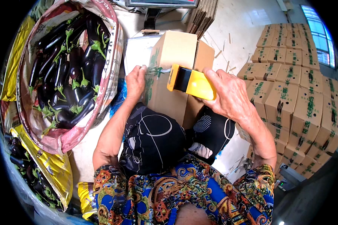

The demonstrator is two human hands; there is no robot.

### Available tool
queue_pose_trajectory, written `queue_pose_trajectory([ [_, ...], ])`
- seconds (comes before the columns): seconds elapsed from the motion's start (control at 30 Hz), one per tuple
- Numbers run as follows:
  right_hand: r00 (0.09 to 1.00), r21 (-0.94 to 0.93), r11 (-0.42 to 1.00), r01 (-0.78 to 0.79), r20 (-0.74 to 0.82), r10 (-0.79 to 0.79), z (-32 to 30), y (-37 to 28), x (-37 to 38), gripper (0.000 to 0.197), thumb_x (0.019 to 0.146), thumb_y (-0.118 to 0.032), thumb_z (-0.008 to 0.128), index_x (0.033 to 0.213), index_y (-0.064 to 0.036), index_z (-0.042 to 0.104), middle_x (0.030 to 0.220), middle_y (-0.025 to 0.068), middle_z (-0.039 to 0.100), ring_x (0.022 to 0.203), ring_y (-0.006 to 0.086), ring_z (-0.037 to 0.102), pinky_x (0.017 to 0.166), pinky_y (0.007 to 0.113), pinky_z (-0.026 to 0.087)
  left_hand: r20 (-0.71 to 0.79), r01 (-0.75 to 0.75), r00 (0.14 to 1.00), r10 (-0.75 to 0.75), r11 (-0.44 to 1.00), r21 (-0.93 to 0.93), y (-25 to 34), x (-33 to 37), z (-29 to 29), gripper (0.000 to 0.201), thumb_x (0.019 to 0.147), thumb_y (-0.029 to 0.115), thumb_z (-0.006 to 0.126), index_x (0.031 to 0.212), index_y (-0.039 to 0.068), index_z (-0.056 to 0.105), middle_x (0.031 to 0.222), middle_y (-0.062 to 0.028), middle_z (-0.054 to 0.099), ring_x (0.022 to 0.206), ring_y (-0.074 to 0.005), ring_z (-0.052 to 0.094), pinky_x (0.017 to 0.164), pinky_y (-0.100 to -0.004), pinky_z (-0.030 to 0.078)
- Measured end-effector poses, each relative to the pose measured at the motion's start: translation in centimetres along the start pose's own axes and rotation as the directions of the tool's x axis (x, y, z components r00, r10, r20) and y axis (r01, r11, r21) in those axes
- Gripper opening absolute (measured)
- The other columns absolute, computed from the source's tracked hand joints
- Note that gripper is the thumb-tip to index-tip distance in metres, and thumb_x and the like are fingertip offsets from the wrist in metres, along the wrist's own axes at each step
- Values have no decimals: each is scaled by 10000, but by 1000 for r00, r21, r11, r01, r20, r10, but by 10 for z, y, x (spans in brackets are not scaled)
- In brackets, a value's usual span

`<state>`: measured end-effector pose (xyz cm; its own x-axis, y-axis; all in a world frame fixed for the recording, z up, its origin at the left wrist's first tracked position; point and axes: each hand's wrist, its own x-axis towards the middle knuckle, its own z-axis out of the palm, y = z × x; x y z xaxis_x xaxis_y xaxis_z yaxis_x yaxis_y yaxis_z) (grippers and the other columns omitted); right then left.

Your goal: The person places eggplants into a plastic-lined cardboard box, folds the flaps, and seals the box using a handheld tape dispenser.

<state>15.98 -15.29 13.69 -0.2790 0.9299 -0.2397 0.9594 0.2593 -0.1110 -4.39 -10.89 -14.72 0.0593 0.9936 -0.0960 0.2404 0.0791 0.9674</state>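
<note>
A closed brown cardboard box (172, 54) with green print stands in front of me, close against my knees. My right hand (229, 92) grips a yellow tape dispenser (201, 83) by its body, with the dark end pointing left over the box top. From that end a thin clear strip of tape (163, 70) stretches left across the box. My left hand (136, 80) is beside the box's left side, its fingers curled and closed at the far end of the tape. The exact pinch of the fingertips is partly hidden.
A large round sack-lined basket (21, 78) full of eggplants (73, 69) stands on the left. More eggplants (33, 172) lie by yellow bags (50, 165). Stacked printed boxes (289, 97) rise on the right. Flattened cardboard (202, 17) and a scale (161, 3) are at the far side.
</note>
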Motion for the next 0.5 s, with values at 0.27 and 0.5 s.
queue_pose_trajectory([
  [0.27,997,102,993,59,-63,-52,15,18,5,440,713,-222,702,1101,-88,544,767,144,588,698,342,633,598,436,511,153,-55,988,-8,914,401,9,4,13,305,974,335,484,864,53,528,700,-287,611,708,-504,598,653,-586,458],
  [0.5,986,120,990,73,-161,-53,19,18,0,472,704,-203,730,1140,-101,579,739,123,580,672,308,636,591,409,528,188,-6,977,-98,874,486,-37,-10,9,335,962,342,477,894,38,601,754,-292,631,754,-514,606,724,-582,478],
])
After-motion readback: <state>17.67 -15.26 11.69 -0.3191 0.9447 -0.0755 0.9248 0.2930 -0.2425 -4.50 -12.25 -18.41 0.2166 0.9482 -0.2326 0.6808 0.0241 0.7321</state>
